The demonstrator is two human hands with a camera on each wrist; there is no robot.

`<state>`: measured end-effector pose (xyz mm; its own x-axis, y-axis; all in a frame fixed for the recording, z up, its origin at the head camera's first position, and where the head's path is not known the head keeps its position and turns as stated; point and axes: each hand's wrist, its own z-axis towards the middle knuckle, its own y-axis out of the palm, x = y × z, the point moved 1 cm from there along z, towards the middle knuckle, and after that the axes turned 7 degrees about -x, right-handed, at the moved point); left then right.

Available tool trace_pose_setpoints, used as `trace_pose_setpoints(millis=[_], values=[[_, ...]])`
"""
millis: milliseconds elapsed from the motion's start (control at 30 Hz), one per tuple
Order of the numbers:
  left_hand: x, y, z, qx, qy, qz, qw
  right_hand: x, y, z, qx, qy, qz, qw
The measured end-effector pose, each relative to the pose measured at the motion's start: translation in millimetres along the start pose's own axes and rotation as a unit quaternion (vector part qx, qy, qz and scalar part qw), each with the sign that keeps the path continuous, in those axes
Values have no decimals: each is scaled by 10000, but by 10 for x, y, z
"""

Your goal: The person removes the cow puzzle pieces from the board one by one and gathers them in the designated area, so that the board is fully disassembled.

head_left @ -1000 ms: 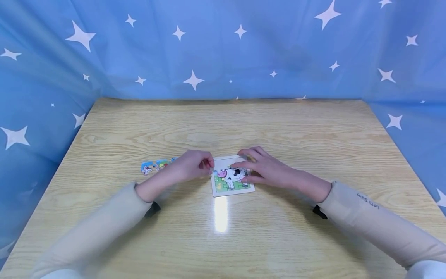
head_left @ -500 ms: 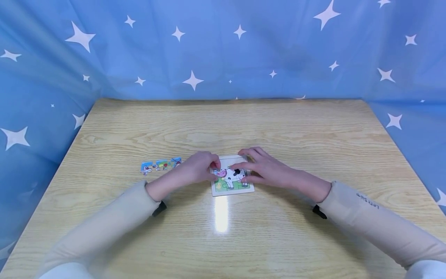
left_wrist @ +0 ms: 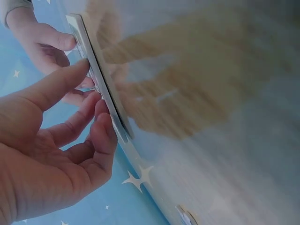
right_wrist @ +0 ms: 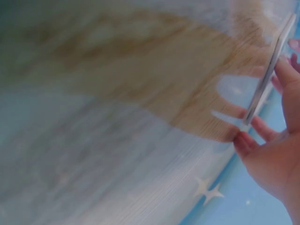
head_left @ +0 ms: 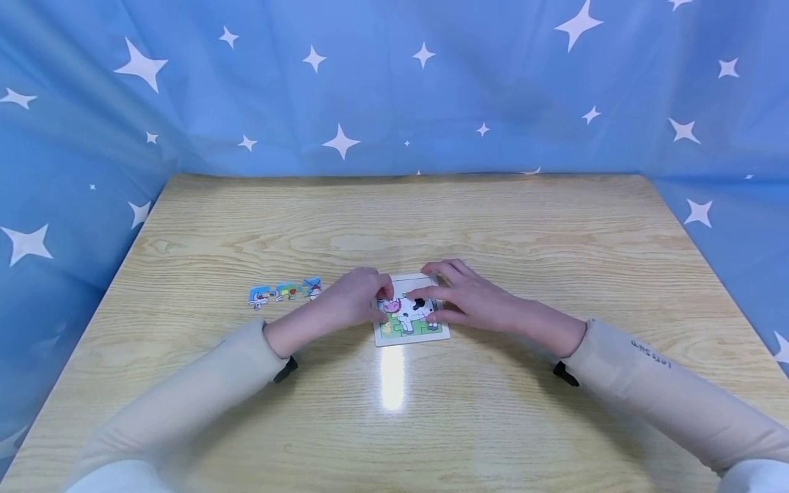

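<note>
A small jigsaw puzzle board point(head_left: 405, 283) with a cow picture lies mid-table, its lower part filled and a white strip bare along the top. My left hand point(head_left: 356, 296) is at the board's left side, thumb and curled fingertips pinching a bluish puzzle piece point(head_left: 381, 304) beside the cow's head; the fingers cover most of it. Spread over the right side is my right hand point(head_left: 477, 299), its index finger reaching across the cow and other fingertips resting at the top right corner. In the left wrist view the board point(left_wrist: 104, 77) appears edge-on, with fingertips along its face.
Several loose puzzle pieces lie in a row left of the board: a blue one with part of an animal point(head_left: 259, 296), a green one point(head_left: 287, 291) and a blue one with a reddish shape point(head_left: 312, 286). A star-patterned blue curtain point(head_left: 394, 82) hangs behind the wooden table point(head_left: 493, 226).
My left hand has moved right with its puzzle piece, from the board's left edge onto the picture, uncovering the loose piece nearest it. The right hand has stayed in place.
</note>
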<state>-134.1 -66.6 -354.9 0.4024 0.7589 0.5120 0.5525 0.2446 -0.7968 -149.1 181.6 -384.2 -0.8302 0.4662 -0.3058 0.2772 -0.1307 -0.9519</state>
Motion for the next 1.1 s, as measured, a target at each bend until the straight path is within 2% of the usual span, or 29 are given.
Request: trace_pose_setpoints(millis=[367, 700, 1100], values=[[62, 34, -35, 224, -270, 184, 9992, -11, -9, 1, -17, -23, 47, 10000], [42, 50, -11, 197, -70, 312, 9993, -28, -4, -5, 5, -44, 85, 10000], [73, 85, -58, 281, -10, 70, 9996, -11, -2, 1, 65, -55, 40, 10000]])
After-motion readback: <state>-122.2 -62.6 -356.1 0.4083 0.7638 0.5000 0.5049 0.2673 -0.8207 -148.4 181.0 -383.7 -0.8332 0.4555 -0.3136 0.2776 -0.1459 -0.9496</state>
